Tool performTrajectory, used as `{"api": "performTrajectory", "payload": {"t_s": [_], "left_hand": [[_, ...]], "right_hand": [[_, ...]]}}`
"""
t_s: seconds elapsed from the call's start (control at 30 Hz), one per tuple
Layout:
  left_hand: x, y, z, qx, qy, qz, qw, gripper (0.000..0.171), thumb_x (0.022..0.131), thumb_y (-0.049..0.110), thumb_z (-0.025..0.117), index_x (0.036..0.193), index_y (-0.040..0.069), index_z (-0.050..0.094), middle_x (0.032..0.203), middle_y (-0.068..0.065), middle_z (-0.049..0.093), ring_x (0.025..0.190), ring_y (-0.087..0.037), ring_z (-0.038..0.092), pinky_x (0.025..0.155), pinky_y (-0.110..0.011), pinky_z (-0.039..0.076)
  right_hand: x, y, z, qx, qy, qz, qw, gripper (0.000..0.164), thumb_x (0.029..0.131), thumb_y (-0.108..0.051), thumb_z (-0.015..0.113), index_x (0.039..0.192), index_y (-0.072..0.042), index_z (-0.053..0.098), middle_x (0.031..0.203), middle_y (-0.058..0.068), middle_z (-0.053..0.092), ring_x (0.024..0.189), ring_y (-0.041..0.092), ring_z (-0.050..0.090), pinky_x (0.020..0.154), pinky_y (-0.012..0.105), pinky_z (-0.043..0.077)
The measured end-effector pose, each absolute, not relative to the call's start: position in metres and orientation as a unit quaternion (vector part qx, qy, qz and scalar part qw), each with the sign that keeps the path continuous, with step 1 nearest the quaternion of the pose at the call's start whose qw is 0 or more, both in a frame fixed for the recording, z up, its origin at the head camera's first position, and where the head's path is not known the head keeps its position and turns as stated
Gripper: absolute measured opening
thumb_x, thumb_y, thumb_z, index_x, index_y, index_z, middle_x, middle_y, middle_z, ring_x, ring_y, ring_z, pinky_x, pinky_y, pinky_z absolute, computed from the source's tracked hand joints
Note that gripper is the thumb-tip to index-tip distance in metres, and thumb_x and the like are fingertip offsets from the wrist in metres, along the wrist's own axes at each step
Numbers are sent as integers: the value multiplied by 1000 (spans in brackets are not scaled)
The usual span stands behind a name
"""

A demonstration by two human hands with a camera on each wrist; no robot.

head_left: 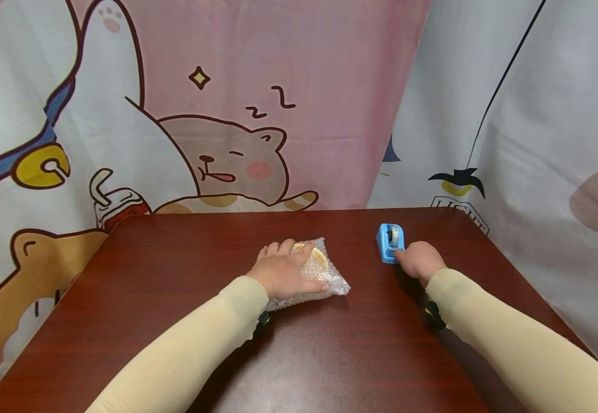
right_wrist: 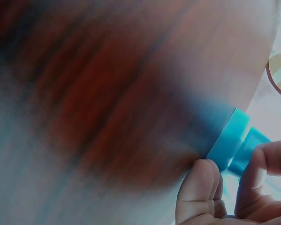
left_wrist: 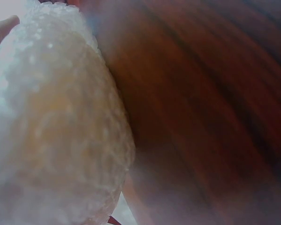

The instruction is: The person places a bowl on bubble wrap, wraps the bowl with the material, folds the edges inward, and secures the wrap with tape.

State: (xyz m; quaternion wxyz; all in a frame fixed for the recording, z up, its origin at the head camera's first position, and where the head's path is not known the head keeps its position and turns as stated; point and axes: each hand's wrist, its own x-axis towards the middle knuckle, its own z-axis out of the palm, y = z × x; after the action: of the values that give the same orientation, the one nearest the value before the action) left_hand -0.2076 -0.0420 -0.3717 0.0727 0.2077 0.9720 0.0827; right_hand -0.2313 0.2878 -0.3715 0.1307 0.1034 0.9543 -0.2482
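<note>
Near middle of reddish-brown table (head_left: 200,252): bubble-wrapped package (head_left: 331,276), beneath spread fingers of left hand (head_left: 284,272). To right: blue tape dispenser (head_left: 383,246), with curled fingers of right hand (head_left: 422,261) at near end; impossible to tell whether grasping anything.

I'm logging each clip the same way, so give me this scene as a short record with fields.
Left hand: rests on the bubble-wrapped item
Right hand: at the near end of the blue tape dispenser; grip unclear
Layout: dispenser lies right of the wrapped item
Surface: dark reddish-brown table
Backdrop: cartoon-printed fabric
</note>
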Motion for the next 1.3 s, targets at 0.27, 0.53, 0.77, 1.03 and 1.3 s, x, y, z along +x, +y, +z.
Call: {"api": "performTrajectory", "payload": {"t_s": [0.27, 0.53, 0.77, 1.03, 1.3], "left_hand": [[-207, -42, -371, 208, 972, 83, 73, 111, 80, 95, 49, 169, 34, 24, 169, -9, 32, 148, -40, 35, 124, -63, 25], [-208, -42, -371, 208, 972, 86, 73, 112, 79, 96, 50, 169, 34, 25, 168, -8, 33, 147, -39, 35, 124, -63, 25], [-208, -42, -372, 208, 971, 86, 74, 112, 79, 96, 49, 169, 34, 25, 169, -8, 32, 148, -40, 34, 125, -62, 24], [-208, -42, -372, 207, 971, 91, 76, 111, 80, 95, 50, 169, 33, 25, 170, -10, 31, 149, -41, 33, 125, -63, 23], [-208, -41, -373, 206, 972, 88, 75, 112, 79, 96, 50, 169, 34, 24, 169, -8, 31, 149, -40, 34, 125, -62, 23]], "right_hand": [[-231, 288, -371, 98, 957, -243, 126, 46, 105, -30, 54, 111, 13, 70, 87, 18, 61, 81, 29, 55, 67, 34, 50], [-231, 293, -370, 77, 960, -233, 136, 41, 105, -26, 53, 100, 9, 73, 82, 14, 58, 78, 27, 55, 65, 32, 48], [-232, 296, -365, 63, 949, -258, 167, 40, 107, -29, 53, 92, 4, 70, 74, 9, 60, 70, 21, 56, 63, 30, 49], [-231, 297, -363, 67, 939, -280, 186, 36, 106, -27, 53, 95, 3, 70, 84, 11, 63, 81, 23, 58, 71, 30, 53], [-230, 298, -363, 61, 943, -271, 182, 35, 107, -24, 53, 93, 4, 69, 85, 13, 63, 80, 24, 58, 71, 30, 56]]}}
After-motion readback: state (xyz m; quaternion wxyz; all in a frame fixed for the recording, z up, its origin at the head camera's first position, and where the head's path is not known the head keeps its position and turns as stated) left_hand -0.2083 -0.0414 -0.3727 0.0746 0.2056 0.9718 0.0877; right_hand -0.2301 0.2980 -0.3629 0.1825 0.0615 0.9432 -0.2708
